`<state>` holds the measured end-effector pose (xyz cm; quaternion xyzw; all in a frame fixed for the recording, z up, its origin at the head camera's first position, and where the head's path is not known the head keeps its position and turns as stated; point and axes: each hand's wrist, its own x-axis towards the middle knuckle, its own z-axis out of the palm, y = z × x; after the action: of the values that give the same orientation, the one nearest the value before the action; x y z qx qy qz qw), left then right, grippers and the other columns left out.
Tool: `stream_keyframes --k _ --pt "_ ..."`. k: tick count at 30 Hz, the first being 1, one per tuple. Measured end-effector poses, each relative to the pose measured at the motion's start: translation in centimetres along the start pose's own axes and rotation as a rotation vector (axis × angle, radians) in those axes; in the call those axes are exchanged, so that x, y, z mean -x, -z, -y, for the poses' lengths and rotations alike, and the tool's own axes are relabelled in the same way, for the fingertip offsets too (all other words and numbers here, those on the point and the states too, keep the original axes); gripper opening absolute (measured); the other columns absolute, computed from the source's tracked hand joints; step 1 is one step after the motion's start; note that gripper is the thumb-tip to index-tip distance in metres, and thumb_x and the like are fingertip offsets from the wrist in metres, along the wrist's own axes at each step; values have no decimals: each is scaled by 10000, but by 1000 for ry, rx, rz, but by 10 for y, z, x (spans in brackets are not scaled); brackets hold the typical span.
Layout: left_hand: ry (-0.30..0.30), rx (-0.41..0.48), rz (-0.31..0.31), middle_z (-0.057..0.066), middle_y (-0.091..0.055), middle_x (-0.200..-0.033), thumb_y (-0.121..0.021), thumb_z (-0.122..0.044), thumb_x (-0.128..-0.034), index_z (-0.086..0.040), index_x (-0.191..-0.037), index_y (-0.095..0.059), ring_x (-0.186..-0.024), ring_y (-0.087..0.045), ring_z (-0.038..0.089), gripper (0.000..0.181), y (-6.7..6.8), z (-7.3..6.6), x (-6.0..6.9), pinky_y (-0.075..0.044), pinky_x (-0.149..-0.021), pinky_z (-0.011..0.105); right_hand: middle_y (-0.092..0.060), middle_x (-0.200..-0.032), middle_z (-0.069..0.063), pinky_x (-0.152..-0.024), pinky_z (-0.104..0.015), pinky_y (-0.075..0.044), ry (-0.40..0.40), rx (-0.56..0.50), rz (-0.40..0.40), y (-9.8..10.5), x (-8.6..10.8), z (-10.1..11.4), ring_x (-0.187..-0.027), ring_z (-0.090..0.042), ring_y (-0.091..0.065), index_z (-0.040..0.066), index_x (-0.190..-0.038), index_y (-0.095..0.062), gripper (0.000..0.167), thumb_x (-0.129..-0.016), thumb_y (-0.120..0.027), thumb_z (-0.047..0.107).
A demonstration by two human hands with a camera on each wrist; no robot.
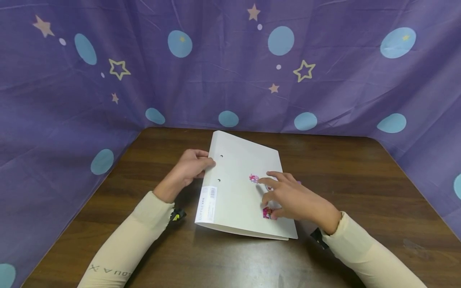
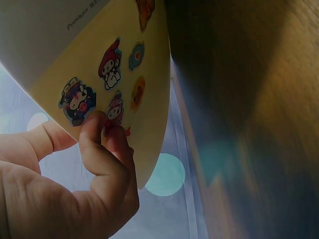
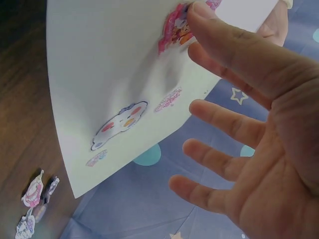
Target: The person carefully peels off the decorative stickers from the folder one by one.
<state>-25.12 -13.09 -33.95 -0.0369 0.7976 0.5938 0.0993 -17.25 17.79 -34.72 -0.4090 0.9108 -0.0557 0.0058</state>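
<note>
A white file folder (image 1: pixel 234 196) is held tilted above the brown table, its spine to the left. My left hand (image 1: pixel 189 168) grips that spine between thumb and fingers. In the left wrist view, several cartoon stickers (image 2: pixel 109 67) cover the folder's yellowish side, and the fingertips press beside them. Over the front cover my right hand (image 1: pixel 291 198) spreads its fingers. Its thumb touches a pink sticker (image 3: pixel 174 30) near the cover's lower right. A white animal-face sticker (image 3: pixel 119 124) and smaller pink ones are also on this cover, partly hidden by the hand in the head view.
Several loose stickers (image 3: pixel 32 191) lie on the brown table (image 1: pixel 151 244) beyond the folder's right edge. A printed label (image 1: pixel 207 205) wraps the lower spine. Behind the table hangs a purple curtain (image 1: pixel 223 80) with stars and blue spots.
</note>
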Motion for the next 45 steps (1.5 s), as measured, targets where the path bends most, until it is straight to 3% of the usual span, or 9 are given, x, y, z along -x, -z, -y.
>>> stream_keyframes --k 8,15,26,45 --pt "-5 -10 3 247 -601 -1208 -674 -69 -924 96 -1306 -554 -860 -666 248 433 0 -1 2 -592 -752 401 -495 -1527 -64 -1113 -638 -329 4 5 26 -5 -3 1 -1455 -413 -321 315 -1008 -788 264 -775 -911 304" --pt "-7 -1 7 251 -604 -1206 -675 -63 -923 94 -1298 -560 -854 -678 250 423 -1 -1 2 -602 -767 416 -515 -1500 -92 -1057 -670 -370 46 33 16 -9 -3 2 -1418 -451 -364 286 -917 -775 216 -758 -921 281" --pt "-5 15 12 259 -616 -1197 -673 -52 -915 101 -1292 -561 -845 -696 248 422 -3 0 1 -610 -786 441 -525 -1478 -71 -1100 -643 -330 8 -5 44 -14 -5 5 -1407 -397 -360 264 -960 -788 220 -782 -908 219" --pt "2 -2 1 242 -625 -1185 -675 -54 -904 92 -1284 -580 -830 -695 237 418 -4 0 2 -610 -772 432 -557 -1384 -73 -1044 -594 -390 -2 -31 55 -20 -7 4 -1306 -340 -425 244 -949 -774 200 -798 -898 202"
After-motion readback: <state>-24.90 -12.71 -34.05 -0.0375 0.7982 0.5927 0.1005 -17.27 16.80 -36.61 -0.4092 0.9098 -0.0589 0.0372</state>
